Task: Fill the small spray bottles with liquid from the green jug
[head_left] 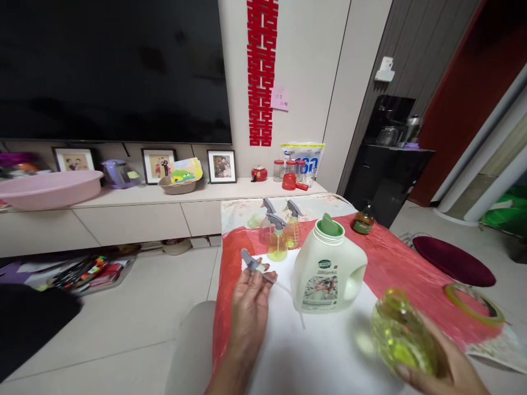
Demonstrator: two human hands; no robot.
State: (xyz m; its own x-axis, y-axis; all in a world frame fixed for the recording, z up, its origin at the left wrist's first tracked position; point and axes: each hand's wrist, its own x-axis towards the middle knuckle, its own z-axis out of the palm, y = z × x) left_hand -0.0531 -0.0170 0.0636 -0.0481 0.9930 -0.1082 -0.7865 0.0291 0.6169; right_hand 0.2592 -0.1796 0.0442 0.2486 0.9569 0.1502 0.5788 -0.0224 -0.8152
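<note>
A grey spray nozzle (252, 261) with a long thin tube is held in the fingers of my left hand (251, 299), above the white sheet at the left of the table. My right hand (448, 356) grips a yellow-tinted clear bottle (403, 334) at the lower right; its neck has no nozzle on it. Between the hands stands a large pale green jug (325, 274) with a green spout (328, 226) in its open mouth. Several spray bottles (277, 244) with grey nozzles stand behind my left hand, left of the jug.
A brown pump bottle (363, 220) stands at the table's back right. A roll of tape (473, 303) lies at the right edge of the red cloth (382, 249). Beyond the table, a low cabinet (135, 219) holds a pink basin (53, 189), picture frames and jars.
</note>
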